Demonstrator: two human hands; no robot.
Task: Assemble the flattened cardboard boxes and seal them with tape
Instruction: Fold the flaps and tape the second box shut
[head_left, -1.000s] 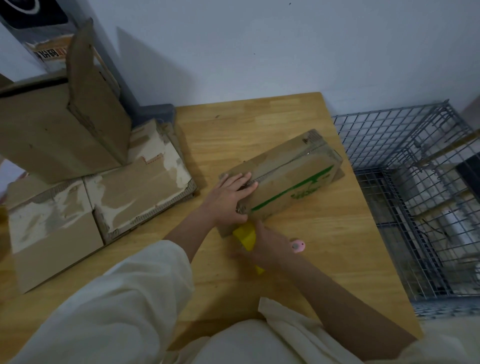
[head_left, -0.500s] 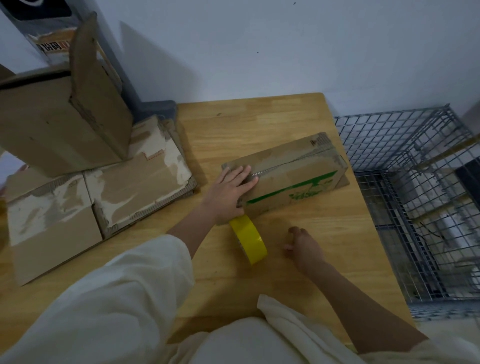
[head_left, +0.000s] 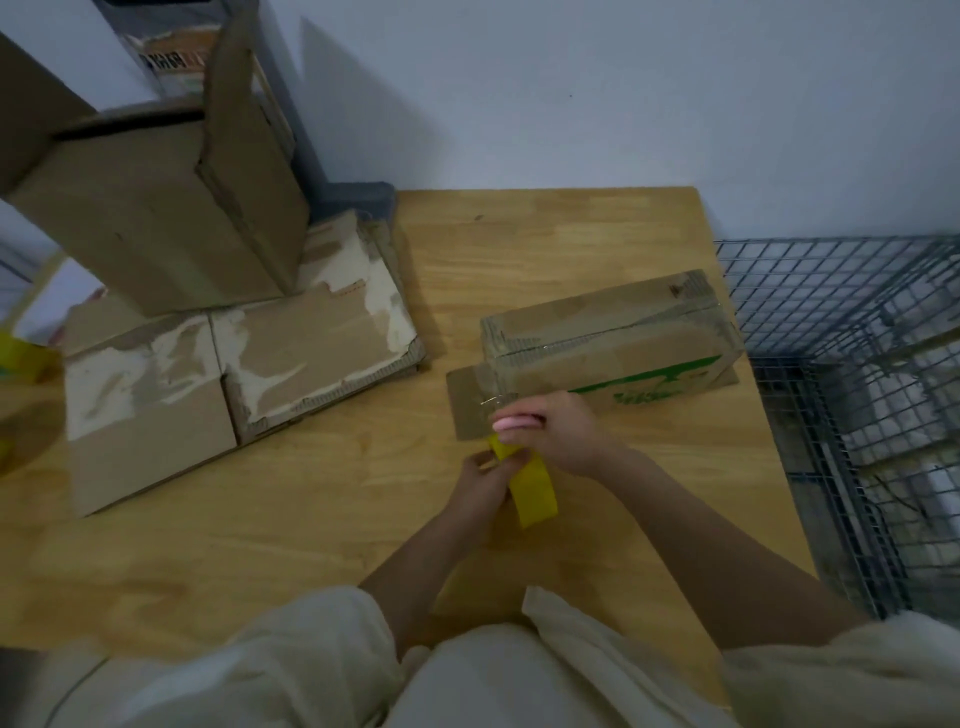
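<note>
An assembled cardboard box (head_left: 613, 338) with green print lies on the wooden table (head_left: 519, 239), clear tape running along its top seam and down its near end. My left hand (head_left: 480, 486) grips the yellow tape roll (head_left: 527, 483) just in front of the box's near end. My right hand (head_left: 558, 428) holds a small pink cutter (head_left: 514, 422) at the stretched tape between roll and box. One flap lies flat on the table under the box's near end.
Flattened, torn cardboard boxes (head_left: 234, 364) lie at the left, with an open upright box (head_left: 156, 208) standing on them. A wire cage (head_left: 852, 395) stands off the table's right edge. The wall is close behind.
My left hand left the box top and took the tape roll. My right hand picked up the pink cutter from the table and brought it to the tape.
</note>
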